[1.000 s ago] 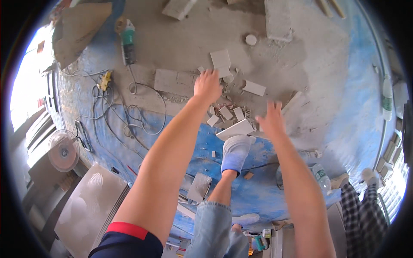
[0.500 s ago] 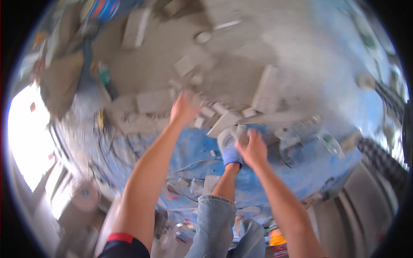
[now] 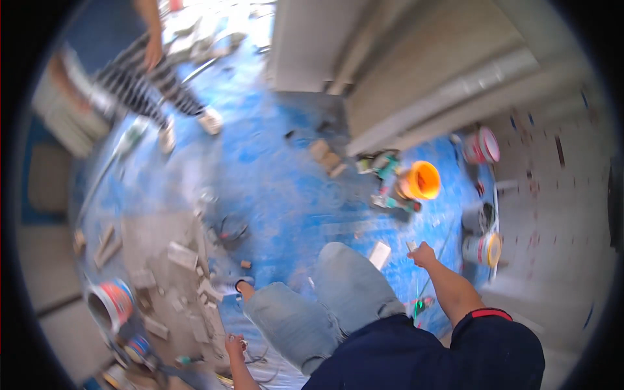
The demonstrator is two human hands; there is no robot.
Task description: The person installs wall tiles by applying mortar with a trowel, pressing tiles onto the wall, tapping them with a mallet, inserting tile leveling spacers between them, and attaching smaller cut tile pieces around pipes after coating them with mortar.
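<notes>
Beside my right knee, my right hand (image 3: pixel 424 254) is closed on a small pale block (image 3: pixel 411 246), with its fingers bent around it. A larger white tile piece (image 3: pixel 379 255) lies on the floor close by, to the left of that hand. Low in the view, my left hand (image 3: pixel 236 345) has its fingers curled, and something small and whitish shows at them, too blurred to name. Thin cables (image 3: pixel 259 356) lie next to it. My shoe (image 3: pixel 224 284) stands at the edge of a strip of rubble.
Pale slabs (image 3: pixel 183 255) and broken bits lie at left, near a tipped bucket (image 3: pixel 112 305). An orange bucket (image 3: pixel 421 181), green tools (image 3: pixel 389 164) and brown blocks (image 3: pixel 327 158) stand ahead. More buckets (image 3: pixel 482 249) line the right wall. Another person's legs (image 3: pixel 140 81) are at upper left.
My view has swung to the right, so the rubble now lies at left and buckets show. My hands have moved well apart; the small block is now seen in the right one.
</notes>
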